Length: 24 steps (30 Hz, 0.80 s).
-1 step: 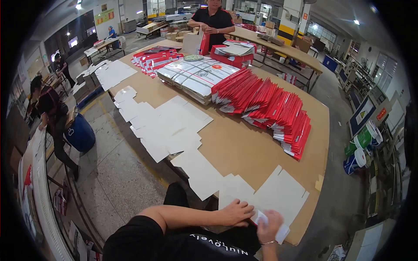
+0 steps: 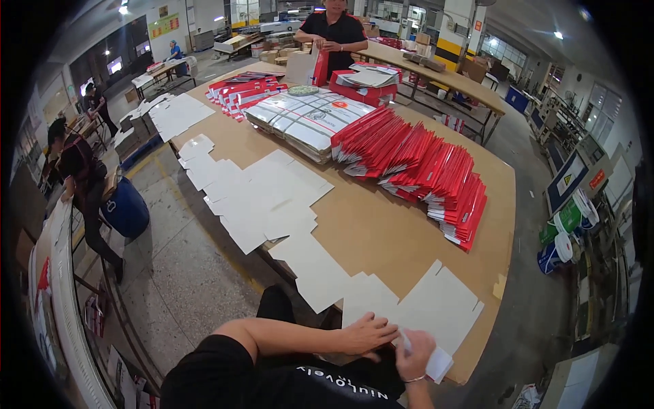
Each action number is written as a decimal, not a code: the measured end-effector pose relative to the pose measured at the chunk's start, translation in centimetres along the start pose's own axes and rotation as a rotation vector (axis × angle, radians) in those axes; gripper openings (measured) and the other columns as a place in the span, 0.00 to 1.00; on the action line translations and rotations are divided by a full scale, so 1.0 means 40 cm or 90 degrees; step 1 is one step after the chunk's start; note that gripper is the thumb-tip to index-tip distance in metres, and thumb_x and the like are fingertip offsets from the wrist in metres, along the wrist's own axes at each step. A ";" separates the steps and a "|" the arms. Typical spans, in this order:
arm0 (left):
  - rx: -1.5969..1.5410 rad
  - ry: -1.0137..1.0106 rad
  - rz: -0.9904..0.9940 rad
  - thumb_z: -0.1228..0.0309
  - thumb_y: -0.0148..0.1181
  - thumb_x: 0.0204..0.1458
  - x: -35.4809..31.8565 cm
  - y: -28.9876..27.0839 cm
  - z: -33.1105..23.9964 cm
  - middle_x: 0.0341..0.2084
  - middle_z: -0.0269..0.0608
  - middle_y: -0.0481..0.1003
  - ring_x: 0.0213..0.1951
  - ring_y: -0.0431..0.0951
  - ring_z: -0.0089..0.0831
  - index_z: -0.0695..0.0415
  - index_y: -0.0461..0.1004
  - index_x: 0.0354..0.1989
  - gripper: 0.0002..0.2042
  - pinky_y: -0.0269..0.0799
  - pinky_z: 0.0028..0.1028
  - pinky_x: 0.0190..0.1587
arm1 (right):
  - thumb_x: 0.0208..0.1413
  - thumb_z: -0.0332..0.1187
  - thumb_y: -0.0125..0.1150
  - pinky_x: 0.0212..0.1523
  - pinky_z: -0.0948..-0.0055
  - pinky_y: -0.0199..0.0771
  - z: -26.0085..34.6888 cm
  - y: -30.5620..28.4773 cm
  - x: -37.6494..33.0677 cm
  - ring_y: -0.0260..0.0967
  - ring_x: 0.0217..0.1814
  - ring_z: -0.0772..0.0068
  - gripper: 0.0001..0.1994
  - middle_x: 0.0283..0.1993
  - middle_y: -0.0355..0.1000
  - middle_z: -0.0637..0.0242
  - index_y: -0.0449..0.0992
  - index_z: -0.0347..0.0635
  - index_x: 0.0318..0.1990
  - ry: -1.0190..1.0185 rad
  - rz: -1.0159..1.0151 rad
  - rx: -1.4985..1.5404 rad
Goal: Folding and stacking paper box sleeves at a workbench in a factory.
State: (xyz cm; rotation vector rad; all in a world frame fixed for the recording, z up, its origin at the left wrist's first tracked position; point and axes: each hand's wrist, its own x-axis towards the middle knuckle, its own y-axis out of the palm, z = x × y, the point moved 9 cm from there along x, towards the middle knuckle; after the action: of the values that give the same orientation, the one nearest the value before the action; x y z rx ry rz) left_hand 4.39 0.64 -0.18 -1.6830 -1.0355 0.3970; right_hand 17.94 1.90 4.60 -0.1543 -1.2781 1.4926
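Note:
Both my hands are at the near edge of the table, over a folded white card piece. My left hand has its fingers closed over the left side of the piece, with the thumb showing beneath. My right hand, a bracelet on its wrist, is closed on the piece and covers much of it; its fingertips are slightly blurred. Just beyond the hands lies a flat off-white die-cut card sheet. Similar sheets overlap along the table's left edge.
The brown table carries a long fanned row of red folded bags and a strapped white stack. A co-worker stands at the far end, holding a red-and-white bag. A blue drum stands left, buckets right.
My right hand has shifted slightly left, toward my left hand. My left thumb now shows lower, under the fingers. The card sheets and red bags have not moved.

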 end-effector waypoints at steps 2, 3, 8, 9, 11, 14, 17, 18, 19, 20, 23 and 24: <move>0.207 0.110 -0.042 0.63 0.64 0.49 -0.043 -0.024 -0.020 0.61 0.36 0.65 0.58 0.69 0.39 0.35 0.69 0.60 0.27 0.69 0.47 0.51 | 0.46 0.29 0.65 0.50 0.57 0.63 0.024 0.061 0.000 0.68 0.45 0.54 0.13 0.39 0.72 0.59 0.79 0.45 0.43 -0.012 0.090 0.062; 0.211 0.105 -0.043 0.63 0.64 0.49 -0.047 -0.053 0.006 0.61 0.36 0.65 0.58 0.69 0.39 0.35 0.69 0.60 0.27 0.69 0.47 0.51 | 0.46 0.29 0.65 0.50 0.57 0.63 0.023 0.067 0.004 0.68 0.45 0.54 0.13 0.39 0.72 0.59 0.79 0.45 0.43 -0.017 0.091 0.066; -0.074 -0.171 0.222 0.67 0.62 0.49 -0.010 -0.050 0.270 0.56 0.41 0.69 0.53 0.74 0.43 0.32 0.72 0.57 0.25 0.74 0.51 0.43 | 0.47 0.27 0.64 0.52 0.53 0.63 0.026 0.074 0.003 0.67 0.41 0.55 0.09 0.36 0.71 0.62 0.80 0.47 0.38 -0.034 0.104 0.084; -0.086 -0.262 0.154 0.67 0.61 0.50 0.005 -0.072 0.295 0.56 0.44 0.69 0.52 0.75 0.44 0.32 0.72 0.57 0.24 0.74 0.51 0.42 | 0.47 0.27 0.64 0.52 0.53 0.63 0.030 0.071 -0.003 0.67 0.41 0.55 0.09 0.36 0.71 0.62 0.80 0.47 0.38 -0.029 0.106 0.083; -0.009 -0.277 0.098 0.63 0.61 0.50 0.012 -0.057 0.241 0.56 0.48 0.68 0.52 0.73 0.51 0.30 0.70 0.59 0.25 0.73 0.55 0.42 | 0.46 0.27 0.64 0.58 0.48 0.61 0.039 0.063 0.004 0.68 0.42 0.55 0.09 0.36 0.71 0.63 0.80 0.47 0.38 -0.054 0.089 0.042; 0.153 -0.204 -0.006 0.57 0.61 0.50 -0.018 -0.071 0.099 0.57 0.54 0.66 0.52 0.70 0.64 0.26 0.66 0.63 0.28 0.69 0.65 0.43 | 0.46 0.28 0.65 0.64 0.43 0.54 0.057 0.059 0.008 0.68 0.46 0.54 0.09 0.38 0.72 0.64 0.79 0.45 0.37 -0.027 0.142 0.015; 0.261 -0.123 -0.045 0.54 0.60 0.51 -0.042 -0.045 0.042 0.58 0.59 0.63 0.52 0.66 0.76 0.24 0.62 0.67 0.31 0.63 0.74 0.45 | 0.47 0.32 0.67 0.60 0.45 0.63 0.133 0.006 0.019 0.71 0.46 0.55 0.11 0.37 0.73 0.62 0.77 0.44 0.39 -0.060 0.153 -0.039; 0.291 -0.113 -0.043 0.54 0.59 0.51 -0.038 -0.033 0.039 0.59 0.61 0.62 0.52 0.64 0.80 0.23 0.61 0.68 0.32 0.60 0.77 0.46 | 0.47 0.32 0.67 0.60 0.45 0.63 0.140 0.011 -0.001 0.71 0.46 0.55 0.11 0.37 0.73 0.62 0.77 0.44 0.39 -0.062 0.156 -0.036; 0.288 -0.106 -0.043 0.54 0.59 0.51 -0.025 -0.025 0.029 0.59 0.61 0.62 0.52 0.64 0.80 0.23 0.61 0.68 0.32 0.60 0.77 0.46 | 0.52 0.35 0.66 0.53 0.47 0.69 0.096 0.019 -0.051 0.72 0.43 0.57 0.10 0.37 0.73 0.61 0.76 0.44 0.39 0.083 0.165 0.100; 0.286 -0.115 -0.029 0.55 0.59 0.52 -0.024 -0.020 0.016 0.60 0.62 0.61 0.53 0.63 0.80 0.23 0.61 0.68 0.32 0.60 0.76 0.47 | 0.56 0.38 0.65 0.46 0.50 0.75 0.067 0.037 -0.118 0.74 0.39 0.60 0.10 0.38 0.74 0.60 0.75 0.44 0.38 0.213 0.170 0.240; 0.281 -0.081 0.013 0.56 0.50 0.57 0.000 0.032 -0.051 0.60 0.60 0.63 0.52 0.67 0.79 0.22 0.62 0.67 0.27 0.65 0.72 0.46 | 0.69 0.51 0.48 0.23 0.65 0.76 -0.026 0.253 -0.383 0.73 0.25 0.64 0.21 0.32 0.75 0.59 0.72 0.40 0.38 0.959 0.175 0.905; 0.281 -0.057 0.004 0.55 0.49 0.57 0.000 0.039 -0.083 0.60 0.60 0.63 0.51 0.67 0.78 0.22 0.62 0.67 0.26 0.66 0.71 0.45 | 0.68 0.55 0.47 0.21 0.69 0.75 -0.006 0.232 -0.346 0.72 0.23 0.67 0.25 0.29 0.74 0.60 0.72 0.38 0.39 0.974 0.086 0.951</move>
State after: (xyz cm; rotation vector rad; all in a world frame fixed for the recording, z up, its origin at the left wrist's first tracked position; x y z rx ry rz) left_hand 7.40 -1.47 -0.32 -1.2821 -0.9254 0.6587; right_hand 17.56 -6.77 -9.60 -0.2746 1.1024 1.4385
